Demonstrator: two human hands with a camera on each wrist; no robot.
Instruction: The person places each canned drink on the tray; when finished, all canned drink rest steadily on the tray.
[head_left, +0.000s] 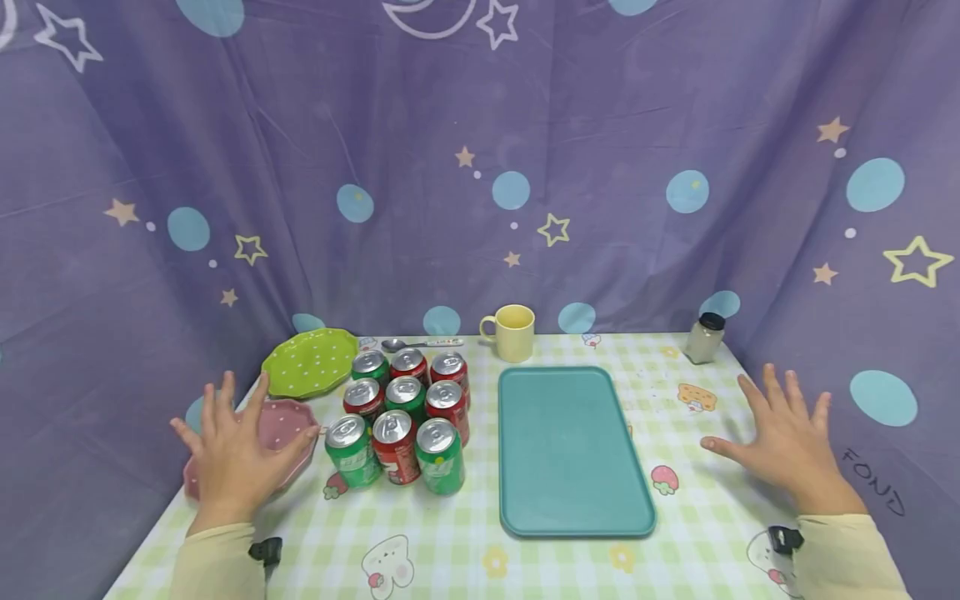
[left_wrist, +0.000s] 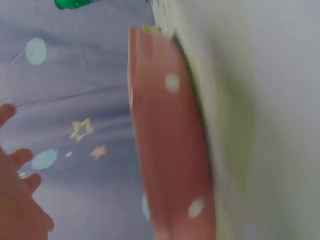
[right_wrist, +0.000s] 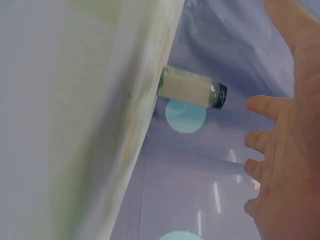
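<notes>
My left hand [head_left: 232, 446] hovers with spread fingers over a pink dotted plate [head_left: 288, 421] at the table's left edge; the left wrist view shows that plate [left_wrist: 170, 150] close up and the hand [left_wrist: 20, 200] empty. My right hand [head_left: 783, 437] is spread open above the table's right side, holding nothing, also seen in the right wrist view [right_wrist: 285, 150]. Several red and green soda cans [head_left: 405, 412] stand in a block left of centre. A teal tray [head_left: 570, 450] lies empty in the middle.
A green dotted plate [head_left: 311, 362] lies behind the pink one. A spoon [head_left: 420, 343] and a yellow mug [head_left: 513, 332] stand at the back. A small jar with a black lid [head_left: 705, 337] [right_wrist: 192, 89] stands at the back right. Purple curtain surrounds the table.
</notes>
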